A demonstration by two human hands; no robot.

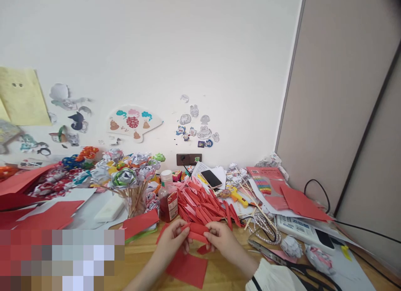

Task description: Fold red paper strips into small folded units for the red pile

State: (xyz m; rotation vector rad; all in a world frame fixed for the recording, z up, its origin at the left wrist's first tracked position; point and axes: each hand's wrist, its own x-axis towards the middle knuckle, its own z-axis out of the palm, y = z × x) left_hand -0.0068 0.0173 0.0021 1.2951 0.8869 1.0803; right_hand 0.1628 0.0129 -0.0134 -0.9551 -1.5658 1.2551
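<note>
The wooden table (140,261) runs along a white wall (188,44) bearing stickers (204,132), a fan (132,122) and a dark socket (183,159); a beige panel (326,94) rises at the right. Paper flowers (124,177) crowd the back left; scissors (296,266) lie front right. The left hand (176,234) and right hand (221,239) pinch a folded red paper (198,229) between them, before a heap of red strips (202,205). A red sheet (188,268) lies below.
</note>
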